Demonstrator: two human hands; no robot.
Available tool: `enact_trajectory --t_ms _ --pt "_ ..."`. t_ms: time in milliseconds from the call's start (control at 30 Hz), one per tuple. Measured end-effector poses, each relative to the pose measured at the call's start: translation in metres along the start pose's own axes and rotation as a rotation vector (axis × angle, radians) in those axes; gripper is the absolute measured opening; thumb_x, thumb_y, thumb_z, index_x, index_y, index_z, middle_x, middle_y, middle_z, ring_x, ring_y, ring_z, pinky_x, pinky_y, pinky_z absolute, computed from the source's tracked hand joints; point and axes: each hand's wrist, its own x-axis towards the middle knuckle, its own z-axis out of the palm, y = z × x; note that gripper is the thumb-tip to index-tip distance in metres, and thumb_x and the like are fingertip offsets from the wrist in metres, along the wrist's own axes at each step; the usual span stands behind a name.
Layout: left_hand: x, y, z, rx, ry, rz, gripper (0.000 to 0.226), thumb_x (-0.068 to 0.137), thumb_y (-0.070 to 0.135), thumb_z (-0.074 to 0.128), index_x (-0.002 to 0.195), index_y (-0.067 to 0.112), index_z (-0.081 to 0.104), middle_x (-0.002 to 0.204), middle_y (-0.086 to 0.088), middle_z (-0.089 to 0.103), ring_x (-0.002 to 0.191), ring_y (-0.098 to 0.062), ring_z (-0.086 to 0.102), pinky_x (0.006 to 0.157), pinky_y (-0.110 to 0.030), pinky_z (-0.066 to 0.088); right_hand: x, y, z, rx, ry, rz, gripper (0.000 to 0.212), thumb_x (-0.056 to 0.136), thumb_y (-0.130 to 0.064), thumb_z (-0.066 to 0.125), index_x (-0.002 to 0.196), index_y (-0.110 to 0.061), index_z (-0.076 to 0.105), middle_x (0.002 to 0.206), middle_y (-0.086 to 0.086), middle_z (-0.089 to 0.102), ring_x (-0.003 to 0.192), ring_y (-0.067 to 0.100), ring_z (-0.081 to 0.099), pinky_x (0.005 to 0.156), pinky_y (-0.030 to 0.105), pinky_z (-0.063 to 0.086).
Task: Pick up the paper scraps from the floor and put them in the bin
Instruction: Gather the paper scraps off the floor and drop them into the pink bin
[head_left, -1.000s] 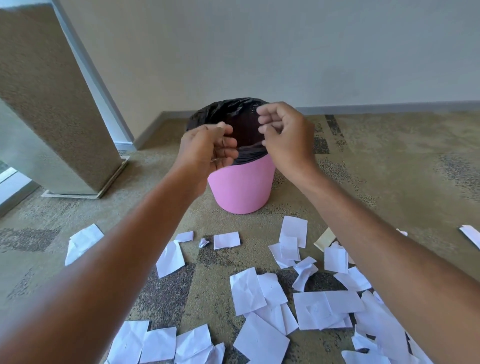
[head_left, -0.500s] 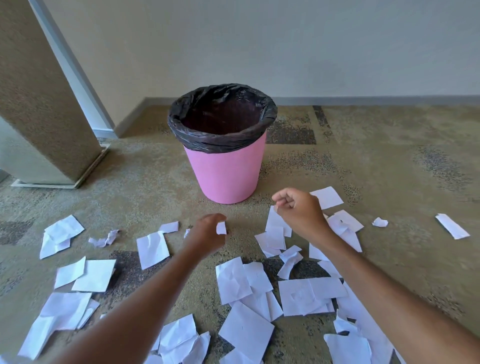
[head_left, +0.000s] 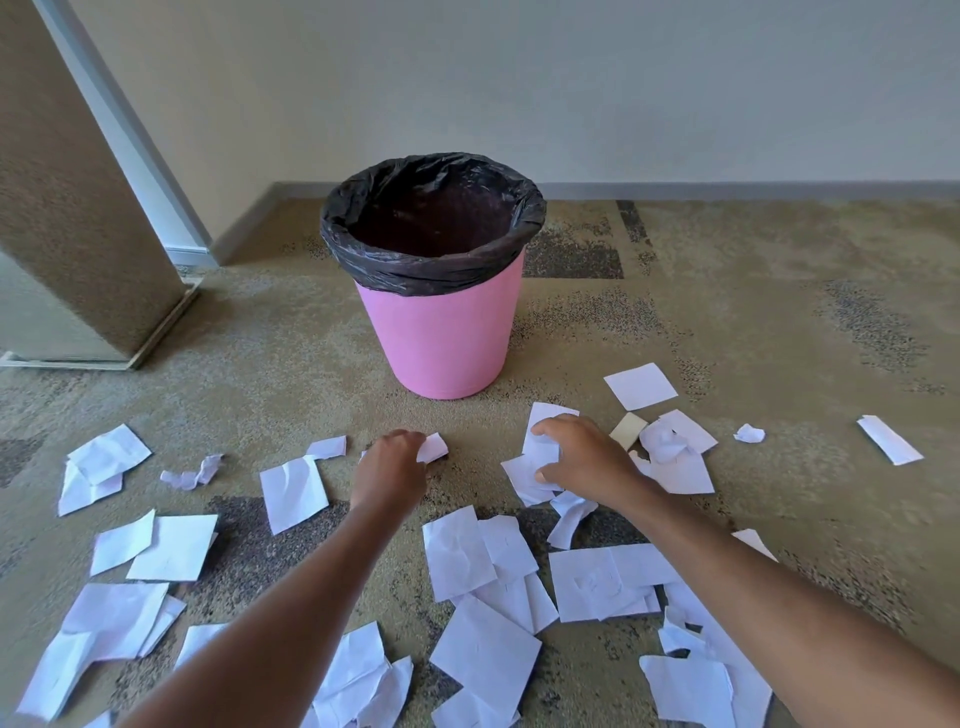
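Both hands are down at the carpeted floor (head_left: 727, 322), reaching forward from the bottom of the view. The left hand (head_left: 389, 470) sits near the centre, at about 6 o'clock from the pink bin (head_left: 441, 338), its fingers curled down and closed around a small white scrap (head_left: 434, 447) whose corner pokes out at the hand's 1 o'clock. The right hand (head_left: 576, 457) lies at about 3 o'clock from the left one, well apart from it, fingers spread and bent like a claw over a crumpled white sheet (head_left: 535, 467); thumb and fingertips press on the paper, but whether it is truly gripped or only covered cannot be told. The bin stands upright at 12 o'clock from the hands, near the wall (head_left: 519, 78), lined with a black bag (head_left: 431, 270) folded over its rim; its dark inside shows no paper from this angle. Paper scraps lie scattered across the floor from 3 o'clock round through 6 to 9 o'clock of the hands: a flat square sheet (head_left: 641, 385) at 1 o'clock of the right hand, a tan scrap (head_left: 628, 430) just beside that hand, a crumpled ball (head_left: 749, 433) and a long strip (head_left: 889, 447) farther out at 3 o'clock, overlapping sheets (head_left: 483, 561) between the forearms at 6 o'clock, and looser pieces (head_left: 106, 462) at 9 o'clock. A tan pillar (head_left: 72, 208) rises at 10 o'clock of the bin.
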Motion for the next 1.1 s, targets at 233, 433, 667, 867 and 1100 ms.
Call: enact_trajectory --t_ms 233,433,667,867,1100 --pt "-0.005 0.004 -0.003 -0.063 0.084 0.029 0.024 0.104 0.021 0.053 0.112 0.012 0.073 0.099 -0.010 0.075 0.082 -0.029 0.067 0.061 -0.035 0.045 -0.007 0.002 0.004 -0.081 0.061 0.016 0.056 0.084 -0.024 0.085 0.136 -0.026 0.064 0.132 -0.004 0.061 0.128 0.020 0.053 0.091 0.041 0.054" --pt "-0.003 0.035 -0.005 -0.427 0.036 -0.028 0.025 0.100 0.013 0.052 0.118 0.008 0.069 0.101 -0.014 0.075 0.083 -0.030 0.068 0.063 -0.035 0.052 -0.014 0.007 -0.004 0.253 0.168 0.126 0.012 0.083 -0.010 0.081 0.090 -0.012 0.071 0.087 0.002 0.070 0.083 0.026 0.065 0.061 0.030 0.043" --pt "-0.009 0.084 0.015 -0.567 -0.138 -0.047 0.021 0.099 0.016 0.052 0.112 0.015 0.068 0.097 -0.007 0.073 0.076 -0.019 0.066 0.061 -0.030 0.051 -0.031 0.009 -0.018 0.496 0.103 0.329 0.019 0.085 -0.011 0.081 0.103 -0.014 0.074 0.102 0.009 0.077 0.086 0.028 0.070 0.072 0.043 0.061" --pt "-0.017 0.100 0.029 -0.433 -0.179 -0.091 0.030 0.095 0.021 0.062 0.123 0.019 0.072 0.116 -0.010 0.073 0.099 -0.030 0.071 0.083 -0.038 0.060 -0.045 0.000 -0.012 0.120 0.010 0.339 0.026 0.079 -0.030 0.084 0.101 -0.025 0.070 0.098 -0.005 0.072 0.093 0.022 0.068 0.080 0.040 0.058" --pt "-0.025 0.116 0.034 -0.603 -0.184 -0.152 0.046 0.090 0.013 0.068 0.137 0.018 0.069 0.127 -0.009 0.073 0.110 -0.030 0.071 0.095 -0.043 0.060 -0.043 0.001 0.001 0.199 0.032 0.292 0.043 0.080 -0.019 0.088 0.119 -0.020 0.069 0.113 -0.002 0.070 0.103 0.020 0.065 0.078 0.033 0.051"
